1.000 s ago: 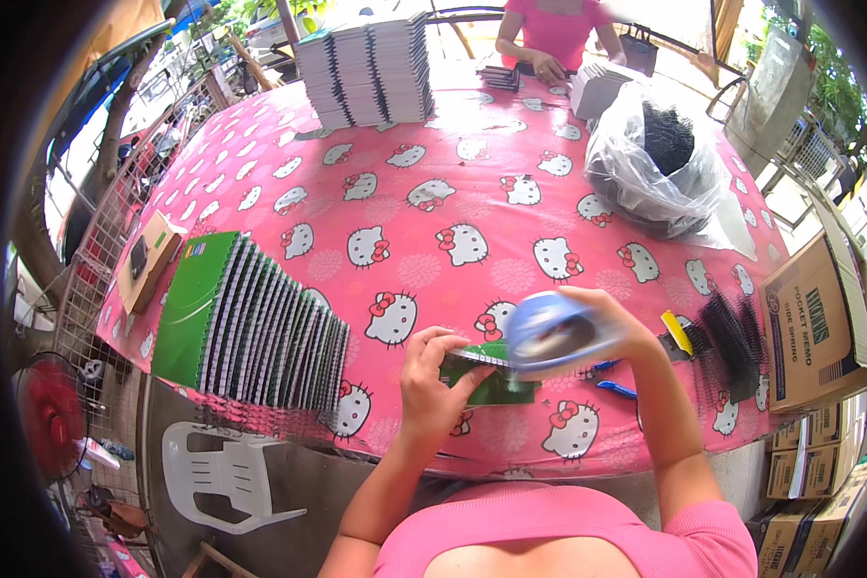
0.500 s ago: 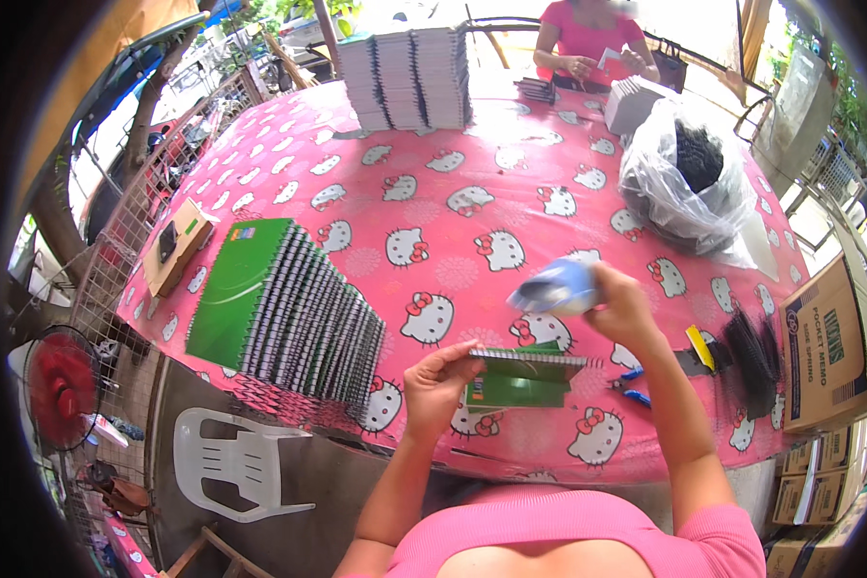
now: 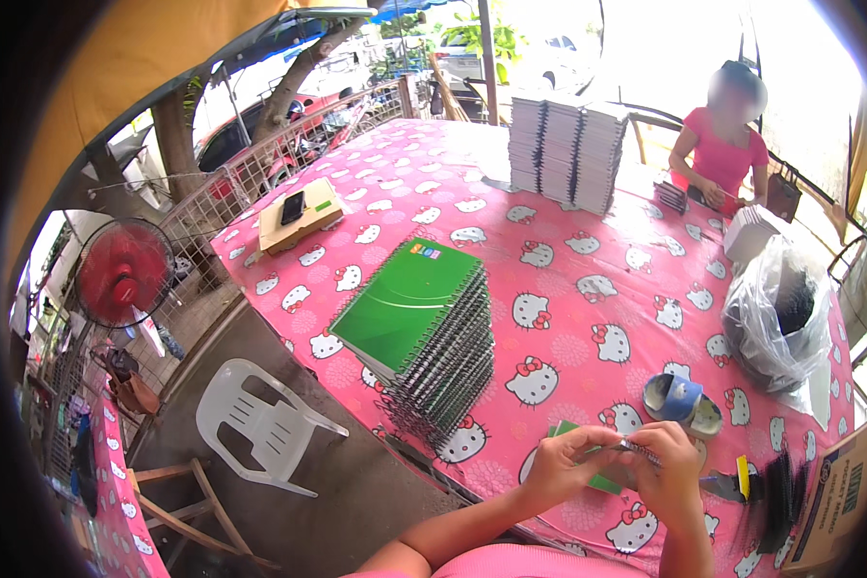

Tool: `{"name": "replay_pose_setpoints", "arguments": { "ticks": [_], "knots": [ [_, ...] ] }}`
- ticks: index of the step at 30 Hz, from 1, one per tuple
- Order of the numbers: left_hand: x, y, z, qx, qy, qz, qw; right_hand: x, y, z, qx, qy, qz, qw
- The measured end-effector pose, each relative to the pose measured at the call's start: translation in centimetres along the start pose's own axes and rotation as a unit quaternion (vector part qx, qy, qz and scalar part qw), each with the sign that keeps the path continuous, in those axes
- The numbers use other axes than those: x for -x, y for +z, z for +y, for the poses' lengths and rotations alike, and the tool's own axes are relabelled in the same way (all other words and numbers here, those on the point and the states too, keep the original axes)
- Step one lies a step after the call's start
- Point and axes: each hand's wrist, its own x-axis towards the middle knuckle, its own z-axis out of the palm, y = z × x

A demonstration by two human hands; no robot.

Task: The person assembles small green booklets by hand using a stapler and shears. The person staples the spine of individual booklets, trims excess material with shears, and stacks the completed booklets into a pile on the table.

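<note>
My left hand [image 3: 568, 467] and my right hand [image 3: 669, 470] meet near the table's front edge, fingers pinched at the wire binding of a small green spiral notebook [image 3: 607, 484]. The fingers hide most of it. Another bit of green cover [image 3: 564, 427] shows on the tablecloth just beyond my left fingers. Right past my hands lies a blue slipper [image 3: 682, 398], out of either hand's grip. To the left stands a tall stack of green spiral notebooks [image 3: 409, 308], wire bindings facing right.
Black binding wires [image 3: 780, 501], a yellow-tipped tool [image 3: 743, 478] and a carton [image 3: 843, 496] sit at the right. Beyond are a plastic bag [image 3: 780, 313] of black material, white notebook stacks [image 3: 568, 154] and a seated person [image 3: 727, 154]. A white chair [image 3: 260, 419] stands left.
My right hand has let go of the blue slipper, which now lies on the table, and has joined my left hand at the notebook's binding. The view has swung left.
</note>
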Motion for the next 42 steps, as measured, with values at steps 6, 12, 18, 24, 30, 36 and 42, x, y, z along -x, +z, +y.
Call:
{"name": "replay_pose_setpoints", "arguments": {
  "ticks": [6,12,18,24,30,36,42],
  "knots": [
    [-0.9,0.4,0.2,-0.12,0.013,-0.001,0.993,-0.2,-0.2,0.4,0.027,-0.032,0.076,0.996],
    [-1.0,-1.1,-0.1,-0.095,0.026,0.033,0.995,-0.5,2.3,2.1,-0.042,-0.074,0.045,0.995],
    [0.2,3.3,3.6,-0.236,0.059,0.016,0.97,-0.3,2.5,3.4,-0.184,-0.057,0.109,0.975],
    [-0.9,4.5,3.1,-0.17,0.079,-0.029,0.982,-0.4,3.8,4.8,-0.098,-0.114,0.18,0.972],
    [-0.8,3.8,2.1,-0.086,0.087,0.039,0.992,0.3,2.4,2.7,-0.096,-0.146,0.169,0.97],
    [-0.5,2.2,2.8,-0.033,0.075,0.022,0.996,0.0,0.0,1.6,-0.106,-0.164,0.116,0.974],
    [0.6,0.4,2.5,0.035,0.074,0.033,0.996,-0.9,0.3,-0.7,-0.038,-0.141,0.079,0.986]
  ]
}}
